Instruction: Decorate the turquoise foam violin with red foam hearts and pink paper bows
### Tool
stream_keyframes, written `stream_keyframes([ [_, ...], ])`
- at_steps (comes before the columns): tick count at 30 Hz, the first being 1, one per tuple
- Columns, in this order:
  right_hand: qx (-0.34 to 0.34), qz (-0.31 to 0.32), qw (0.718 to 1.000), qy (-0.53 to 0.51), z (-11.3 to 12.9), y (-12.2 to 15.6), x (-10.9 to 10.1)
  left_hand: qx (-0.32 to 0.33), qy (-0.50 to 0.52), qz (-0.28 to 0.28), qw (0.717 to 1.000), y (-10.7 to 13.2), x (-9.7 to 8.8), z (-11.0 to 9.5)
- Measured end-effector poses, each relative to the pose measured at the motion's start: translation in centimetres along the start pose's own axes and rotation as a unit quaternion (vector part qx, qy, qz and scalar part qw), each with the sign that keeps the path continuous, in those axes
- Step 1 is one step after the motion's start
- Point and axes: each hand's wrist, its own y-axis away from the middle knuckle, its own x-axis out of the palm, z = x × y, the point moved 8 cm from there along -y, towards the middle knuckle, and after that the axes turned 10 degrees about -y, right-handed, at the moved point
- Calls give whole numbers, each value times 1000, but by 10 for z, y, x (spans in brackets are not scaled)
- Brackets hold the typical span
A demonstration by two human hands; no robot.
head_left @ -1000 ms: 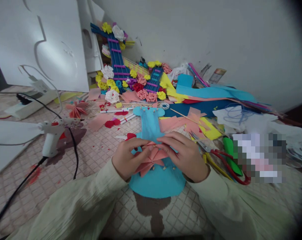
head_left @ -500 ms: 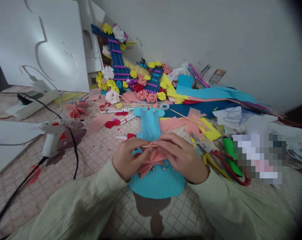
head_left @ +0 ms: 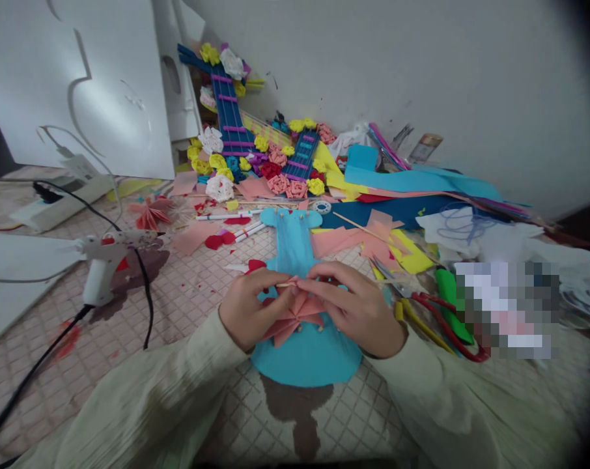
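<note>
A blue guitar-shaped cutout [head_left: 307, 361] lies flat on the table, its neck pointing away from me. Over its body sits a folded salmon-pink paper flower [head_left: 295, 319] with pointed petals. My left hand [head_left: 256, 309] is closed, thumb and fingers pinching a thin wooden stick [head_left: 286, 284] at the flower's upper edge. The fingertips of my right hand [head_left: 356, 306] press on a pink petal at the stick's right end. Small pale pegs show on the cutout between the hands. Fingers hide part of the flower.
A white hot glue gun [head_left: 102, 267] with a black cord rests at left. Red-handled scissors [head_left: 451, 326] lie at right beside a green object [head_left: 454, 306]. Behind are paper flowers [head_left: 278, 185], paper scraps [head_left: 341, 240], a blue strip [head_left: 422, 179] and a white board [head_left: 80, 85].
The right fingers have shifted slightly along the stick, and a bit of pink petal shows between the fingertips. The left hand stays in almost the same place.
</note>
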Motion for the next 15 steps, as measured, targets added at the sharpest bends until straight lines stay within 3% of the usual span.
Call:
stream_keyframes([
  [15, 7, -15, 1000, -9, 0, 1, -3, -16, 7, 17, 1000, 1, 2, 3],
])
